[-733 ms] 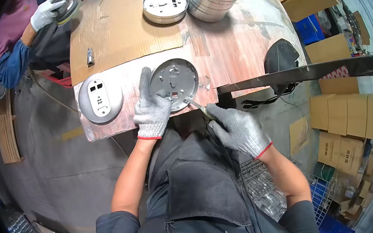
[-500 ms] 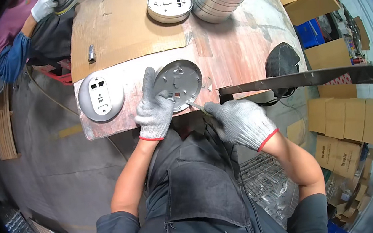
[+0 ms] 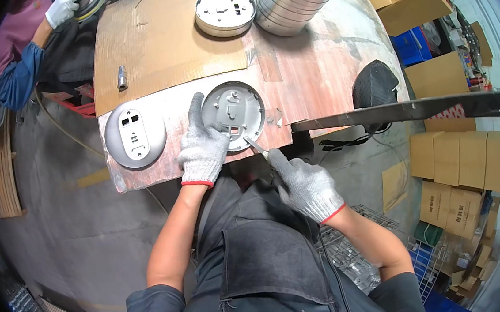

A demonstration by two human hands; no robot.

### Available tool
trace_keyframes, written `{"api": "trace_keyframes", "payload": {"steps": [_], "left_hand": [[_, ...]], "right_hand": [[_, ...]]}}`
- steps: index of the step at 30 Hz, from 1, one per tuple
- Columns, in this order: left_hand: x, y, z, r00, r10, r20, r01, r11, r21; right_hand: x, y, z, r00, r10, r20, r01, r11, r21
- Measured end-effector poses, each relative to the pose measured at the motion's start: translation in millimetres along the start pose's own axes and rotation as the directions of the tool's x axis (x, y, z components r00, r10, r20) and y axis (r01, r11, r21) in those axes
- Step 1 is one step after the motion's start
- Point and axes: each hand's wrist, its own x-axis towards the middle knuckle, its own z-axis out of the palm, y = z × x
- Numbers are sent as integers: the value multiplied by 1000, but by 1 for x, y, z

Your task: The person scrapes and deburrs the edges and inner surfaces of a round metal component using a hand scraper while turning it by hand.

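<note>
Between your two gloved hands, at the near edge of the bench [image 3: 306, 82], lies the grey round cover [image 3: 243, 106], its hollow side facing up. Your left hand [image 3: 202, 151] holds it by the left side, thumb over the inner face and index finger stretched along the rim. Your right hand [image 3: 304, 183] is closed around the handle of a slim tool [image 3: 257, 146], its tip at the lower right of the cover's rim; the exact shape of that tip is too small to tell. Probably best: press the cover firmly with your left hand and work in short, light strokes, so the tip neither skids over the face nor gouges the rim. Your left thumb looks safest out of the tip's line. Mind the dark bar [image 3: 381, 114] just beyond your right hand, which a wide swing could strike
</note>
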Motion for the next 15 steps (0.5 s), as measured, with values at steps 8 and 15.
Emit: {"api": "trace_keyframes", "payload": {"steps": [8, 15], "left_hand": [[-2, -8, -9, 978, 203, -42, -204, 979, -30], [12, 21, -83, 904, 349, 245, -297, 928, -225]], "right_hand": [[-5, 9, 28, 990, 89, -112, -46, 941, 335], [0, 38, -24, 999, 25, -21, -20, 973, 229]]}}
